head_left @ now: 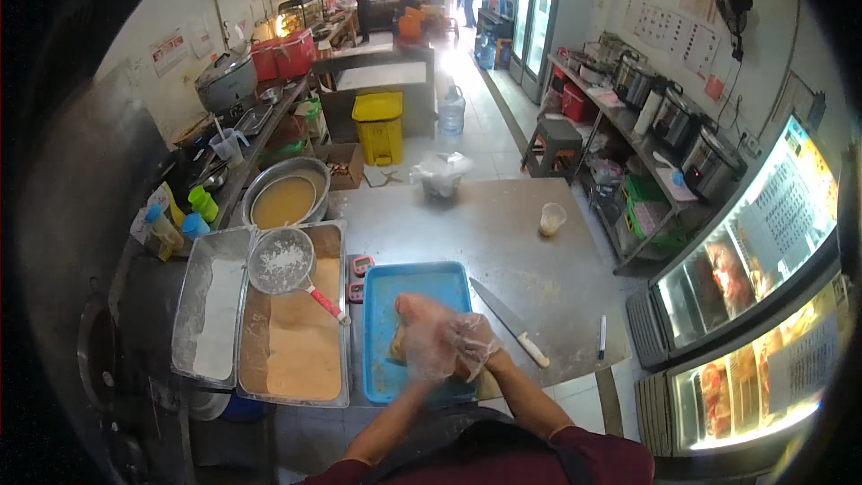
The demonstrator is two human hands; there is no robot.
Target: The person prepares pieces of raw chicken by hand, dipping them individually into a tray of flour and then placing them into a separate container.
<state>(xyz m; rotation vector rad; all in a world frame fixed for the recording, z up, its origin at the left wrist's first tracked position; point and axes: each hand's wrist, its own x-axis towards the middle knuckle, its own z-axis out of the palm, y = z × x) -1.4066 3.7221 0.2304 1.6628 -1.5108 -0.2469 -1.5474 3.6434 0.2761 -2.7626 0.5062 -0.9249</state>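
Observation:
Both my hands wear thin clear plastic gloves and meet over a blue plastic tray (395,292) on the steel table. My left hand (422,341) and my right hand (471,350) press together around a pale piece of raw meat (400,348) at the tray's near end. The meat is mostly hidden under the gloves. A knife with a white handle (512,323) lies on the table just right of the tray, apart from my hands.
Left of the tray stand a pan of tan breading (305,341) with a red-handled sieve (283,262), a pan of white flour (215,319), and a metal bowl of batter (285,199). A plastic cup (552,218), a marker (602,338), heated display cabinets (754,305) and people at the far end of the room.

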